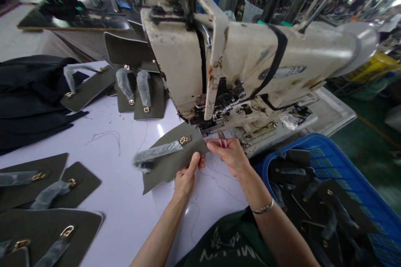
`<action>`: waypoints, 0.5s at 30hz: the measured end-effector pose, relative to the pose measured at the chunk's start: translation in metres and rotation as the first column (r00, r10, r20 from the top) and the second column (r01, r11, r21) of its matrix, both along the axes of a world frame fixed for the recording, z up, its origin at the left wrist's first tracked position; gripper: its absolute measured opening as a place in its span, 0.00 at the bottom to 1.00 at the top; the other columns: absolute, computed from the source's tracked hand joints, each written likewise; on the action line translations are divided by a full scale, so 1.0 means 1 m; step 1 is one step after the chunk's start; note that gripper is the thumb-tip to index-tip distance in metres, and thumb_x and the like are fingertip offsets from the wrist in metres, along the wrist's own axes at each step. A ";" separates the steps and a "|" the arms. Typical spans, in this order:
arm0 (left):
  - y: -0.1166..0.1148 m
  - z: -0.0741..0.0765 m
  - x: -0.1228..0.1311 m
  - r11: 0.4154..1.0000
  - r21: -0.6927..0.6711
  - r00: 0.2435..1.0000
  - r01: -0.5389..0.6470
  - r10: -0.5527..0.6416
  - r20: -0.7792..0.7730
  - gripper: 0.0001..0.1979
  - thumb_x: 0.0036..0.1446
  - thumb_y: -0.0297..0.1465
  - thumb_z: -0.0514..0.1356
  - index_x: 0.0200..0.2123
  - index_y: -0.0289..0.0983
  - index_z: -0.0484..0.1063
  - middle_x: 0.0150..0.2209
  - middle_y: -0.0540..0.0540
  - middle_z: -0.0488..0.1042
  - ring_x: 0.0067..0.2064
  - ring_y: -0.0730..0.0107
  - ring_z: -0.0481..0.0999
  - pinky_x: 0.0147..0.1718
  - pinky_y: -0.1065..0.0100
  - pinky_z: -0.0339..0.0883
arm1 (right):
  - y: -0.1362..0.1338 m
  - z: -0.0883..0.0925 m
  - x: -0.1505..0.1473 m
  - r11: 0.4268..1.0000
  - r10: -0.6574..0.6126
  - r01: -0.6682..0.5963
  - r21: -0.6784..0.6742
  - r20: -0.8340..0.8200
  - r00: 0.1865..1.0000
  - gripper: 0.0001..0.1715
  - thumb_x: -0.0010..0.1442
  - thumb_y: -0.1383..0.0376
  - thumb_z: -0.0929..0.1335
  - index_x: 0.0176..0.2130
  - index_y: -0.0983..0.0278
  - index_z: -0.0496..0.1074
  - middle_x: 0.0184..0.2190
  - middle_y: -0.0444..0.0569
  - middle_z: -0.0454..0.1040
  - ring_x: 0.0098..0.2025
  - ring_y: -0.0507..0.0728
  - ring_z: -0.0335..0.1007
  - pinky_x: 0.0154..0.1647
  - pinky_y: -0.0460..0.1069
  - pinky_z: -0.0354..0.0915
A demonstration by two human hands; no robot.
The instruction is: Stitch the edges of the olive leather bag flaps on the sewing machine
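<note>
A dark olive bag panel (171,164) lies tilted under the sewing machine's head (205,121), its far edge close to the presser foot. A gold buckle and a plastic-wrapped strap (159,152) are fixed on its face. My left hand (187,175) is closed on the panel's near edge, thumb on top. At the right corner of the panel, my right hand (231,155) is closed, with fingertips at the edge. Thread snips (222,138) with pink on the handle and a metal blade stick up from its fingers.
Several similar panels (79,181) lie at the left, with more (148,96) behind. Black fabric (28,96) is heaped at the far left. A blue basket (316,144) of panels stands at the right. Loose threads (109,133) lie on the white table (125,212).
</note>
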State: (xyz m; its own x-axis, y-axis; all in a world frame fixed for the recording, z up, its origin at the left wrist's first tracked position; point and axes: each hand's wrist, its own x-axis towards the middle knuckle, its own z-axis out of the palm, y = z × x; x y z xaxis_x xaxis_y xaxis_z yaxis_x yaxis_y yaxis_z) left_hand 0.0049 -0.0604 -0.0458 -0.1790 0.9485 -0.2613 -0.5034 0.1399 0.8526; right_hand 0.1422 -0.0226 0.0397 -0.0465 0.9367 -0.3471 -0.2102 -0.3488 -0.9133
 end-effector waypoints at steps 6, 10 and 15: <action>-0.002 0.005 0.005 1.000 0.000 1.000 -0.006 0.006 -0.029 0.14 0.53 0.41 0.71 0.30 0.36 0.77 0.27 0.46 0.75 0.29 0.67 0.72 0.29 0.68 0.65 | -0.012 -0.012 -0.005 0.987 0.068 -0.082 0.141 0.106 0.992 0.15 0.54 0.56 0.75 0.29 0.67 0.81 0.24 0.46 0.75 0.29 0.52 0.70 0.37 0.47 0.66; -0.001 0.013 0.006 1.000 -0.010 0.993 -0.017 0.016 -0.114 0.17 0.52 0.44 0.70 0.28 0.36 0.76 0.25 0.48 0.73 0.27 0.69 0.70 0.28 0.68 0.63 | -0.015 -0.024 -0.017 0.982 -0.039 -0.013 0.188 0.269 0.962 0.16 0.56 0.56 0.73 0.25 0.65 0.79 0.21 0.44 0.74 0.26 0.52 0.67 0.32 0.46 0.63; -0.022 0.039 -0.012 0.905 -0.121 0.872 0.407 -0.425 -0.243 0.26 0.63 0.49 0.58 0.21 0.35 0.73 0.18 0.47 0.70 0.21 0.71 0.67 0.24 0.69 0.62 | -0.014 -0.028 -0.027 0.989 -0.124 0.118 0.089 0.071 0.990 0.12 0.50 0.59 0.75 0.26 0.67 0.80 0.21 0.44 0.70 0.25 0.50 0.61 0.27 0.46 0.57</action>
State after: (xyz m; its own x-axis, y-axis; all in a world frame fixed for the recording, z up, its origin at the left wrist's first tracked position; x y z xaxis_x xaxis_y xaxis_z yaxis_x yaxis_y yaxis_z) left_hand -0.0067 -0.0827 -0.0063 0.1591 0.9329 -0.3230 -0.1508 0.3463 0.9259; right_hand 0.1155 -0.0364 0.0116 0.0924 0.9600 -0.2644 -0.1748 -0.2458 -0.9534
